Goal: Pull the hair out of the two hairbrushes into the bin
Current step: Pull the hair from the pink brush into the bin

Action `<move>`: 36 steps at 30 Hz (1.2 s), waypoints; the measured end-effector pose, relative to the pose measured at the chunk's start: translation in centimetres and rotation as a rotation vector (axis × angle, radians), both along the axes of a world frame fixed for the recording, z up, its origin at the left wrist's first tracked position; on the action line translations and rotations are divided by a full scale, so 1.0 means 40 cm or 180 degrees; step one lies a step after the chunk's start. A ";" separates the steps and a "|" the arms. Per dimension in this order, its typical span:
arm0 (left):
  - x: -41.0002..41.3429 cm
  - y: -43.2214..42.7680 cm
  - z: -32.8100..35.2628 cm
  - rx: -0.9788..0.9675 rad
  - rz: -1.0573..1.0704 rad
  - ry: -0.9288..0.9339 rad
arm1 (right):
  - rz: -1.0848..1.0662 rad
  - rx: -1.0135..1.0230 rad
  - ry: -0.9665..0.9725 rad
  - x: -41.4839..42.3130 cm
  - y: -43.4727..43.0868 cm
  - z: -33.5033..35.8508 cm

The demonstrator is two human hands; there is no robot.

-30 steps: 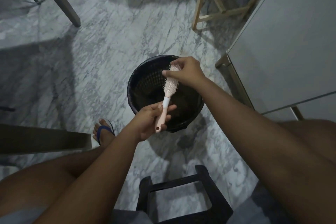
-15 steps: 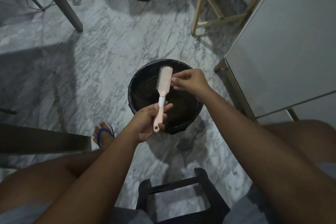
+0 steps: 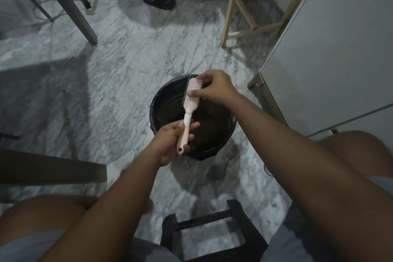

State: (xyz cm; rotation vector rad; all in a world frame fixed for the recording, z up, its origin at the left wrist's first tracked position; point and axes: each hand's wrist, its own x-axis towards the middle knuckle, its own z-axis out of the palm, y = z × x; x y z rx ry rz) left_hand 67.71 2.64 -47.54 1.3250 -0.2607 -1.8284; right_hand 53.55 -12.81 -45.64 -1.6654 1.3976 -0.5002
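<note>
A pink hairbrush (image 3: 191, 98) with a white collar is held over a round black bin (image 3: 170, 100) on the marble floor. My left hand (image 3: 173, 141) grips the brush's handle near its lower end, bristles facing up and left. My right hand (image 3: 214, 88) is at the brush head, thumb and fingers pinching among the bristles. Whether hair is between the fingers is too small to tell. Dark matter lies in the bin's bottom. Only one brush is in view.
A black stool (image 3: 212, 234) stands between my knees. A grey cabinet (image 3: 331, 49) is on the right, a wooden frame (image 3: 236, 6) behind the bin. Table legs (image 3: 70, 6), a power strip (image 3: 92, 0) and another person's sandalled feet (image 3: 161, 0) lie at the top.
My right hand went from beside the brush head back onto the bristles at its top. The brush tilted slightly right. The view shifted down the floor.
</note>
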 end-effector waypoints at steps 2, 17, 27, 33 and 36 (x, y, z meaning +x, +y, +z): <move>0.004 -0.002 -0.002 0.0010 0.0036 0.0083 | -0.0114 0.0082 -0.0196 0.001 -0.015 -0.014; 0.017 0.011 0.001 0.0085 0.0046 0.0529 | -0.0248 -0.0186 -0.0328 -0.034 -0.022 -0.036; -0.014 0.000 0.001 0.0001 -0.0303 -0.0247 | 0.0498 0.0130 0.0748 0.042 -0.022 -0.007; -0.002 0.005 0.017 -0.0018 -0.0276 0.0021 | -0.0364 0.0222 0.0446 0.043 -0.054 -0.012; 0.006 0.003 0.015 0.0032 -0.0050 0.0189 | -0.0895 0.1144 -0.0820 0.036 -0.058 -0.010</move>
